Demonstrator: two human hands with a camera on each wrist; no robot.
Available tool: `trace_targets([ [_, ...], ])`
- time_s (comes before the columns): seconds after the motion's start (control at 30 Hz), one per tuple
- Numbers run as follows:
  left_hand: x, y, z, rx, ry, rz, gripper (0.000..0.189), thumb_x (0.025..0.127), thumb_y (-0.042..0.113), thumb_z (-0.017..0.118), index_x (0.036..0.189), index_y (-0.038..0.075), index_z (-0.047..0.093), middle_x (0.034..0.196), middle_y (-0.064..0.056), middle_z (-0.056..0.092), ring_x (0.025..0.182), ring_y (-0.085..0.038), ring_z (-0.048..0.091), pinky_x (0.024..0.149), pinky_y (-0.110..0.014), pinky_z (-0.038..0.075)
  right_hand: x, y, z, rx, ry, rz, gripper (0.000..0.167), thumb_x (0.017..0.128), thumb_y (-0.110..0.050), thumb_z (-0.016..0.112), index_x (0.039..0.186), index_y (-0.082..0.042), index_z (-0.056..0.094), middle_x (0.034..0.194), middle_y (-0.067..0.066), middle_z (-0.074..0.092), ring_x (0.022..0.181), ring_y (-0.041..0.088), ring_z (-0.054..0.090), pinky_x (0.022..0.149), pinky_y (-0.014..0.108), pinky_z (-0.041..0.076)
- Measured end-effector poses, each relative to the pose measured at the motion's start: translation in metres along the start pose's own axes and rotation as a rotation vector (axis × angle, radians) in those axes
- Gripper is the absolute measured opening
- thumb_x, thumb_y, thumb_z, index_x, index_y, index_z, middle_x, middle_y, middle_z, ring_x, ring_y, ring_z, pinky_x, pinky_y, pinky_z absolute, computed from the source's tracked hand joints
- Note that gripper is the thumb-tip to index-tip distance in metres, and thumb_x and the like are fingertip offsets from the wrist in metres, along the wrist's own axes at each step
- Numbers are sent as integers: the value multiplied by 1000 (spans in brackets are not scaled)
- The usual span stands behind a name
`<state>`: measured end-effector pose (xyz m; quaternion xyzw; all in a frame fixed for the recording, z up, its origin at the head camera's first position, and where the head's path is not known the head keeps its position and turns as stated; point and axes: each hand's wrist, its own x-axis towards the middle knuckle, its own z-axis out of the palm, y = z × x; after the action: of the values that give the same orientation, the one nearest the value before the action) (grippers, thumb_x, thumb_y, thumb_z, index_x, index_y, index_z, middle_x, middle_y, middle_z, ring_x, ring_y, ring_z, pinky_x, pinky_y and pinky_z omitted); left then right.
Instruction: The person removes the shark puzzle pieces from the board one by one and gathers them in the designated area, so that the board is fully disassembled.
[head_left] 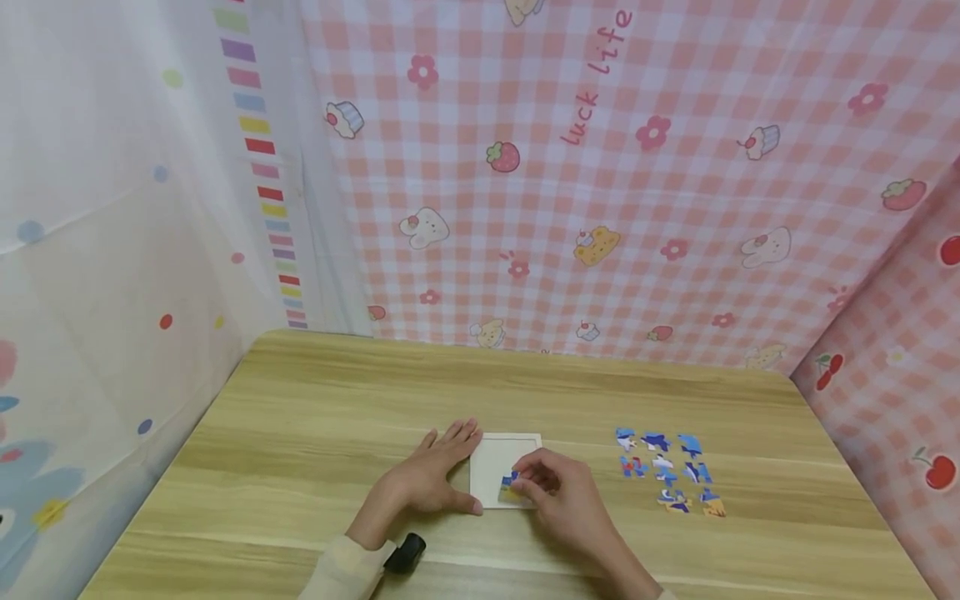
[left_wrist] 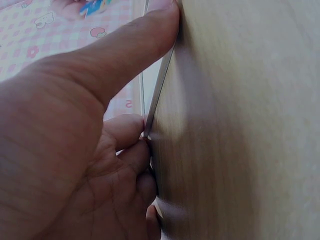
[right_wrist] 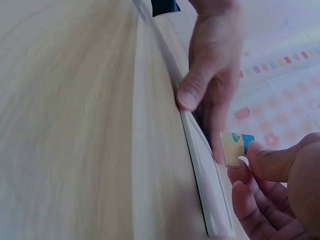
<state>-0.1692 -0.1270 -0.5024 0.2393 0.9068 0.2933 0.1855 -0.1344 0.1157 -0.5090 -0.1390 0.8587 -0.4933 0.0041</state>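
Note:
A white square puzzle tray (head_left: 489, 458) lies on the table in front of the person. Along its left side rests the left hand (head_left: 427, 479), fingers spread out and thumb at the near left corner. In the left wrist view the thumb and fingertips of the left hand (left_wrist: 60, 130) touch the tray's edge. The right hand (head_left: 566, 496) pinches a yellow and blue jigsaw piece (head_left: 509, 488) over the tray's near right part. In the right wrist view this jigsaw piece (right_wrist: 231, 151) sits between thumb and forefinger, raised above the tray (right_wrist: 207, 172).
Several loose jigsaw pieces (head_left: 664, 468), mostly blue, lie spread on the wooden table (head_left: 360, 392) to the right of the tray. A black wrist camera (head_left: 406, 553) is at the left wrist. Pink checked cloth (head_left: 465, 192) hangs behind the table.

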Motion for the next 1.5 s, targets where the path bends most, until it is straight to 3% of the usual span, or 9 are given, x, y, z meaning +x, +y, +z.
trace_targets([
  [0.4,0,0,-1,4,-16,5,106,84,46,82,164,7,22,174,-7,10,162,-30,3,132,-56,0,-11,15,-30,1,78,125,16,86,-7,79,95,-19,74,82,-4,70,73,7,66,69,20,58],
  [0.87,0,1,-1,-14,-14,-8,107,84,46,82,164,8,22,174,-7,9,163,-29,2,132,-55,0,-25,33,-65,-107,148,107,15,87,-7,80,97,-17,74,82,-4,72,72,3,65,68,20,58],
  [1.07,1,1,0,-14,-16,-7,107,85,46,81,164,8,21,174,-7,8,163,-28,1,132,-55,-1,-32,42,-83,-170,144,141,13,89,-9,78,100,-16,75,85,-4,71,74,2,64,69,19,57],
  [1.33,2,1,-1,-22,-13,1,106,85,45,81,164,8,20,174,-7,8,162,-29,1,132,-55,-1,-37,59,-108,-228,187,96,15,89,-5,78,101,-12,76,87,-2,75,78,1,68,71,18,59],
  [1.5,2,-1,1,-23,-13,-3,107,85,45,81,164,8,20,174,-7,7,162,-28,1,132,-55,-1,-41,69,-119,-277,186,111,15,89,-7,79,102,-15,76,86,-5,75,77,-1,68,71,18,59],
])
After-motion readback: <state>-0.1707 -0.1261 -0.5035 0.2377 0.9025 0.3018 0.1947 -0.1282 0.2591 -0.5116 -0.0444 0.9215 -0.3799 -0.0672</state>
